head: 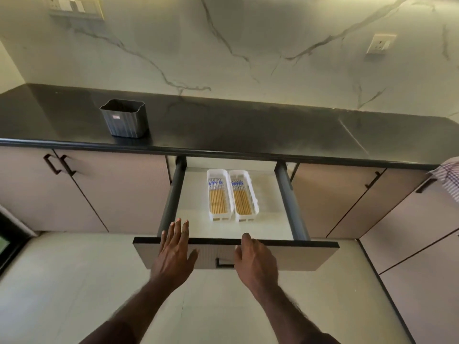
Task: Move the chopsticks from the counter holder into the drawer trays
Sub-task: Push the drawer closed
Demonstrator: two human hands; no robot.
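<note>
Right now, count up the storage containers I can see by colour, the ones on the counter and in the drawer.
White trays in the open drawer: 2, the left tray and the right tray, both holding chopsticks.
Dark grey holder on the counter: 1; no chopsticks show above its rim.
Total: 3

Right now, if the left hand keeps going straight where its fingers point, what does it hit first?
Probably nothing at once: the left hand points over the drawer front into bare drawer floor, left of the left tray. Height is unclear.

Black counter (223, 125), white trays (232, 194), blue-patterned tan chopsticks (218, 194)
</note>
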